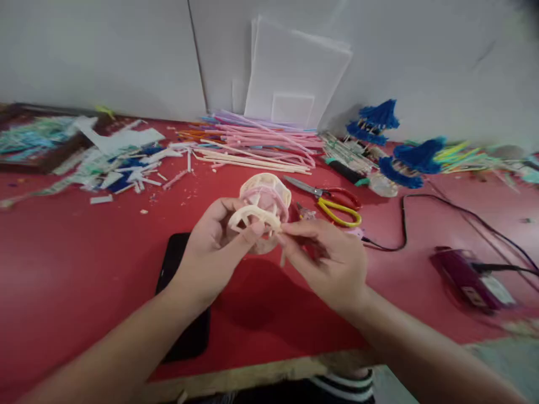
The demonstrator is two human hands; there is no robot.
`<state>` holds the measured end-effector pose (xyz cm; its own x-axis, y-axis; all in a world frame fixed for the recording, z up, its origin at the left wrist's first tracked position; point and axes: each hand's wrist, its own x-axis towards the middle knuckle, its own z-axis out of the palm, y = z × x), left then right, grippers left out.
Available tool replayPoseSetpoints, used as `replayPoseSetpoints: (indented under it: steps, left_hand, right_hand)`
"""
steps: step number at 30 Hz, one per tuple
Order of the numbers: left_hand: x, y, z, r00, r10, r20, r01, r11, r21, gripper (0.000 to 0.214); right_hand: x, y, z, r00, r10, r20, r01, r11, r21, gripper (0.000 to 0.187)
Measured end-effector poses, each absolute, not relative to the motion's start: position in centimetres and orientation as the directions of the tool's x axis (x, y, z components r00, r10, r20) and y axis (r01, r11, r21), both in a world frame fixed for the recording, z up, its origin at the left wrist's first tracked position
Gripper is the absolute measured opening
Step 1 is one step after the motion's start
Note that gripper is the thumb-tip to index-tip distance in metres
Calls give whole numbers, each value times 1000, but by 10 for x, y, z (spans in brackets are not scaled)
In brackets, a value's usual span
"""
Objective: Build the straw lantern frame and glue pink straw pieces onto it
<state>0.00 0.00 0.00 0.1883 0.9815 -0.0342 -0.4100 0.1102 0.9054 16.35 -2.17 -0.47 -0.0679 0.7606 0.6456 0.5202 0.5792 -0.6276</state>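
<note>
My left hand (214, 241) is closed around a small cream and pink openwork piece made of bent straws (263, 199), held above the red table (84, 264). My right hand (328, 261) pinches at the lower right side of that piece, fingertips together on a short cream strip. Both hands meet near the middle of the view. What lies between the right fingertips is partly hidden.
A black phone (177, 280) lies under my left wrist. Scissors with yellow and red handles (332, 202) lie behind the hands. Pink and cream straws (256, 146), cut scraps (122, 168), blue tassels (400, 146), white sheets (295, 73), and a purple tool with cable (471, 278) surround them.
</note>
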Motion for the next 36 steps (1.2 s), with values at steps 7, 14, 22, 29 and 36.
replayPoseSetpoints:
  steps: [7,14,22,29,36]
  left_hand:
    - [-2,-1,10,349,937,18,-454,153,878,40]
    - [-15,-1,20,517,855,39,-328,156,932,57]
    - [-14,7,17,431,902,24,-174,57,983,55]
    - [-15,13,10,224,974,-25,-149,59,987,48]
    - [-16,16,6,196,980,17,-110,5,994,27]
  right_hand:
    - [167,-17,-2,88,878,470,349,415,-840,5]
    - [179,-2,14,118,981,153,42,149,-988,9]
    - [181,5,10,74,997,-36,-97,-29,-995,15]
    - [184,-4,10,68,987,144,98,137,-986,13]
    - [194,-5,5,-184,753,631,592,598,-541,19]
